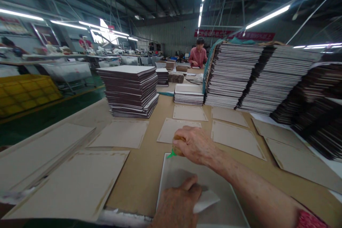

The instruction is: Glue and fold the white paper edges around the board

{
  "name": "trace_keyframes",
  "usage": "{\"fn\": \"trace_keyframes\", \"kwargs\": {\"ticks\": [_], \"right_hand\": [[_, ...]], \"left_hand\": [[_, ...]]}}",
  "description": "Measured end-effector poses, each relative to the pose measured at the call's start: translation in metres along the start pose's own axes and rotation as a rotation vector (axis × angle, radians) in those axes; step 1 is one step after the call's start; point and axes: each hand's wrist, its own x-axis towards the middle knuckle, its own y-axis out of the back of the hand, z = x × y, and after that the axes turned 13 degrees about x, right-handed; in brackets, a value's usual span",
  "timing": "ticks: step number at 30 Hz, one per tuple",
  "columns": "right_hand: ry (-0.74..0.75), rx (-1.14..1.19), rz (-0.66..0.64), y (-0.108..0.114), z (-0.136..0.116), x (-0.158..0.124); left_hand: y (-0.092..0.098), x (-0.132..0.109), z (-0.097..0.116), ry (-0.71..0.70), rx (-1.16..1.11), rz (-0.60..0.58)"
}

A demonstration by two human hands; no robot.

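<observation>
My right hand point(194, 144) is closed round a small tool with a green tip point(171, 154), which touches the top left corner of a grey board with white edges point(227, 199) lying in front of me. My left hand point(177, 203) lies on the near part of that board. Its fingers press down a white folded flap point(207, 199). Several more grey boards point(235, 137) are laid out flat on the brown table point(139, 178) beyond my hands.
A tall pile of dark-edged boards point(130, 91) stands at the middle left. Bigger leaning piles point(253, 76) fill the right. A low pile point(189, 94) sits between them. A person in a pink shirt point(198, 55) works at the far end. Yellow crates point(26, 92) stand on the left.
</observation>
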Motion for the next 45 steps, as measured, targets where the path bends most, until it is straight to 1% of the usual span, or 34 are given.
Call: {"fn": "trace_keyframes", "kwargs": {"ticks": [8, 15, 27, 30, 33, 36, 41, 45], "right_hand": [[-0.03, -0.034, 0.016, 0.002, 0.001, 0.002], [-0.072, -0.057, 0.016, 0.003, 0.002, 0.003], [-0.031, -0.079, 0.019, 0.0, -0.005, 0.003], [-0.039, -0.089, 0.016, 0.002, -0.005, 0.002], [-0.078, -0.11, 0.014, 0.009, 0.002, -0.001], [-0.131, -0.131, 0.018, 0.019, 0.016, -0.008], [-0.234, -0.148, 0.03, 0.038, 0.043, -0.032], [-0.33, -0.149, 0.047, 0.052, 0.061, -0.053]], "left_hand": [[-0.006, 0.001, -0.003, 0.006, -0.007, -0.01], [-0.004, 0.001, -0.004, 0.004, -0.021, -0.019], [-0.001, -0.001, -0.001, 0.021, 0.003, -0.026], [-0.001, -0.001, -0.002, 0.017, 0.003, -0.025], [-0.004, 0.0, -0.003, 0.009, -0.005, -0.026], [-0.005, 0.0, -0.003, 0.009, -0.011, -0.018], [-0.001, -0.002, 0.0, 0.027, -0.014, -0.011], [0.0, -0.004, 0.001, 0.026, -0.009, -0.006]]}}
